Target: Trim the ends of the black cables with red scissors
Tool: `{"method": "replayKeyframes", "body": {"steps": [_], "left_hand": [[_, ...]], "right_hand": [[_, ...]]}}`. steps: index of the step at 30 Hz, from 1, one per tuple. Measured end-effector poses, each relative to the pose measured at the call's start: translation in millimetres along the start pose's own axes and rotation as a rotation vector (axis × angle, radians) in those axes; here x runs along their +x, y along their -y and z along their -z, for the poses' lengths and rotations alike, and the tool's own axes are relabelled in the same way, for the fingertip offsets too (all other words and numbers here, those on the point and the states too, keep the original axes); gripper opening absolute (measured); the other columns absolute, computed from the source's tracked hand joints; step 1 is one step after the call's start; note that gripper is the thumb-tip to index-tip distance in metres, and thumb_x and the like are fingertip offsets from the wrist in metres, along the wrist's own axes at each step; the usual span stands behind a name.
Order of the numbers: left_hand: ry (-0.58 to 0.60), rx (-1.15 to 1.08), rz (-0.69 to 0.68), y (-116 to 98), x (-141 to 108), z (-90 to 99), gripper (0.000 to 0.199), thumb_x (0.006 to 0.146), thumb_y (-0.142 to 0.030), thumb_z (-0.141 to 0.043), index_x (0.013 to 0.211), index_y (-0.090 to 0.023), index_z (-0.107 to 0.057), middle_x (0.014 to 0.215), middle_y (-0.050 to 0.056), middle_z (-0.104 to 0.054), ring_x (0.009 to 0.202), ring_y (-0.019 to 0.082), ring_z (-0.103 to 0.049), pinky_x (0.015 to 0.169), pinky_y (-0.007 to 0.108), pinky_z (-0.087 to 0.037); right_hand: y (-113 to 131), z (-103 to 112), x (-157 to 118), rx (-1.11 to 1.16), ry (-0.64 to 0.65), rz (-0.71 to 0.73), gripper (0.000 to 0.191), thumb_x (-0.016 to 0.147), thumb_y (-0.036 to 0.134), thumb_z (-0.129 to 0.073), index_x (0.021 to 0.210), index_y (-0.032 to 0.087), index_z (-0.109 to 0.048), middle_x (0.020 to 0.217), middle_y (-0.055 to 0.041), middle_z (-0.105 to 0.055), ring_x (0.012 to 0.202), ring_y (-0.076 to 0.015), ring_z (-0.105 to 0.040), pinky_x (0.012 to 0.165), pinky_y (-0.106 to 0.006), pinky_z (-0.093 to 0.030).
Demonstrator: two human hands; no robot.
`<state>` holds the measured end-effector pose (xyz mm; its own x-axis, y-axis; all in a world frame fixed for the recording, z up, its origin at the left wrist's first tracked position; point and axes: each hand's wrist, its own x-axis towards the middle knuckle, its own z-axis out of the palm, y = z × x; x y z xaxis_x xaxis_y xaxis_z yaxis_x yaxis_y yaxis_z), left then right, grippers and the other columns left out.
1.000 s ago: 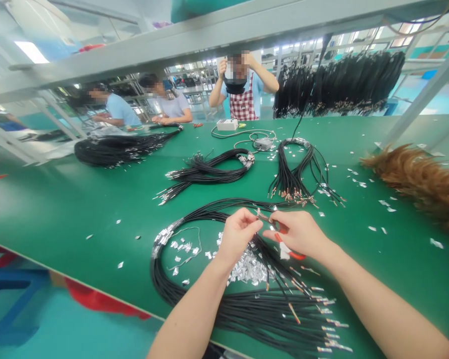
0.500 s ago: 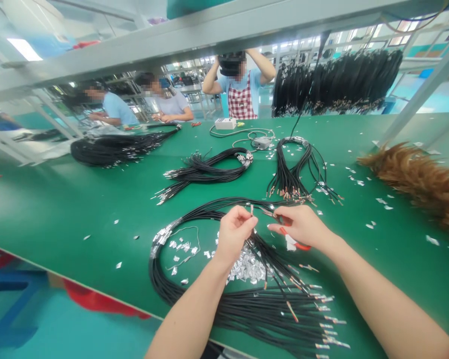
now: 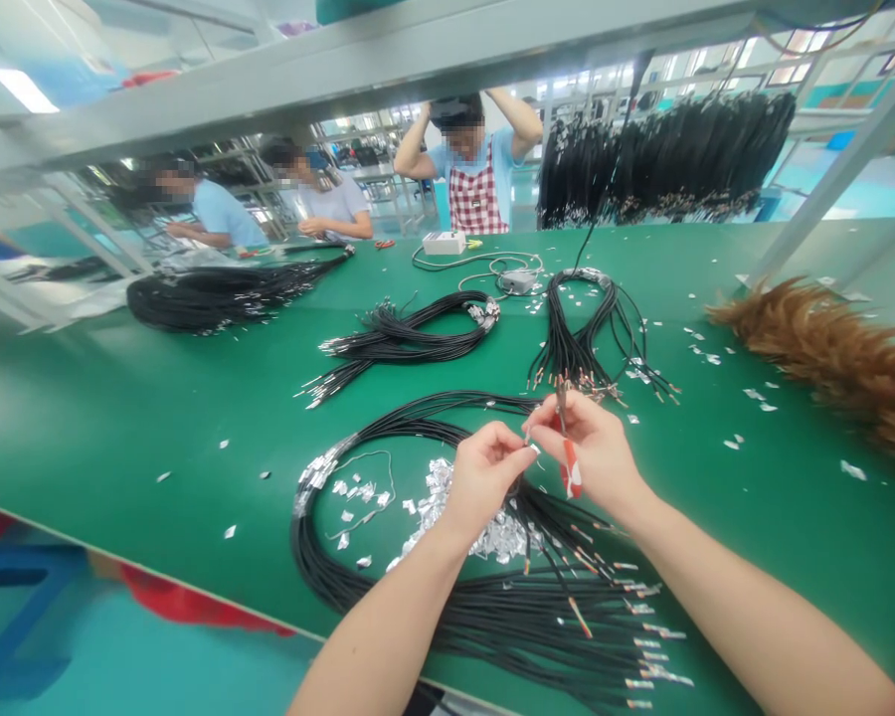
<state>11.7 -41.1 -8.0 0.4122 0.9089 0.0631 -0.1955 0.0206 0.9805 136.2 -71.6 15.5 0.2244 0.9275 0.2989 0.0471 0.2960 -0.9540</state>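
Observation:
My left hand [image 3: 490, 475] pinches the end of a thin black cable just above the table, and its fingertips meet those of my right hand. My right hand [image 3: 593, 449] is closed around a small hand tool with red handles [image 3: 571, 470], apparently pliers. Its dark metal jaws stick up past the fingers. Thumb and forefinger of that hand pinch at the same cable end, whose details the fingers hide. Under my hands curves a bundle of black cables [image 3: 320, 557] with bare or foil-wrapped ends. Inside its loop lies a pile of foil scraps [image 3: 492, 537].
Further back lie more black cable bundles [image 3: 447, 343], [image 3: 578, 318] and a small white box [image 3: 444, 243] with a grey cord. Brown fluffy material [image 3: 827, 358] is at the right. A shelf beam [image 3: 388, 70] crosses overhead. Several people sit or stand beyond.
My right hand has moved left and its fingertips now meet my left hand's. The red-handled tool has swung from sideways to upright. The left hand has shifted slightly right and down.

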Motion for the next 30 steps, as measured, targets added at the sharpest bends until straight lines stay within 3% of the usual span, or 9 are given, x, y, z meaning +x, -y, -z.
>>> {"method": "replayKeyframes", "body": {"steps": [5,9,15,21,25,30], "left_hand": [[0.112,-0.112,0.065,2.7,-0.1,3.3,0.012,0.067,-0.024,-0.063,0.068,-0.014,-0.058,0.057,-0.001,-0.056,0.041,0.004,-0.035,0.041,0.02,-0.023],[0.225,-0.161,0.146,4.0,2.1,6.5,0.016,0.066,-0.027,-0.065,0.066,-0.013,-0.059,0.063,0.004,-0.062,0.041,0.004,-0.038,0.041,0.021,-0.025],[0.022,-0.19,0.14,3.4,4.7,5.6,0.026,0.056,-0.024,-0.073,0.06,-0.015,-0.05,0.05,-0.006,-0.047,0.038,0.002,-0.033,0.039,0.019,-0.021],[-0.049,-0.164,0.028,6.2,3.9,1.6,0.027,0.058,-0.024,-0.072,0.057,-0.014,-0.047,0.051,-0.007,-0.041,0.042,0.002,-0.031,0.04,0.018,-0.02],[-0.032,-0.139,0.037,5.7,3.0,2.2,0.022,0.059,-0.021,-0.07,0.059,-0.015,-0.049,0.052,-0.006,-0.042,0.041,0.003,-0.033,0.039,0.018,-0.022],[0.045,-0.144,0.015,1.3,3.2,6.1,0.014,0.063,-0.02,-0.067,0.063,-0.015,-0.053,0.058,-0.004,-0.047,0.044,0.004,-0.035,0.04,0.019,-0.024]], "right_hand": [[0.7,2.0,1.0,0.156,0.044,-0.06,0.015,0.067,0.016,-0.063,0.071,0.019,-0.048,0.066,0.0031,-0.057,0.055,-0.0095,-0.053,0.054,-0.025,-0.045],[-1.3,0.0,1.3,0.24,0.128,-0.172,0.02,0.067,0.023,-0.064,0.073,0.02,-0.045,0.063,0.0048,-0.056,0.042,-0.0074,-0.048,0.041,-0.024,-0.041],[-6.2,0.5,0.7,-0.05,-0.004,0.016,0.014,0.069,0.024,-0.063,0.071,0.019,-0.05,0.067,0.0016,-0.056,0.063,-0.0121,-0.053,0.061,-0.027,-0.045],[-1.0,-4.9,-9.4,-0.305,-0.009,0.094,0.014,0.069,0.024,-0.064,0.074,0.021,-0.052,0.071,0.0002,-0.056,0.065,-0.0143,-0.053,0.063,-0.028,-0.044],[-3.4,-3.2,-7.2,-0.237,-0.014,0.086,0.008,0.073,0.022,-0.058,0.075,0.021,-0.05,0.071,-0.0001,-0.055,0.065,-0.0142,-0.053,0.063,-0.028,-0.044],[-12.9,4.1,2.3,-0.123,-0.029,-0.013,0.015,0.07,0.024,-0.062,0.069,0.019,-0.048,0.062,0.0031,-0.051,0.057,-0.0109,-0.048,0.055,-0.025,-0.04]]}}
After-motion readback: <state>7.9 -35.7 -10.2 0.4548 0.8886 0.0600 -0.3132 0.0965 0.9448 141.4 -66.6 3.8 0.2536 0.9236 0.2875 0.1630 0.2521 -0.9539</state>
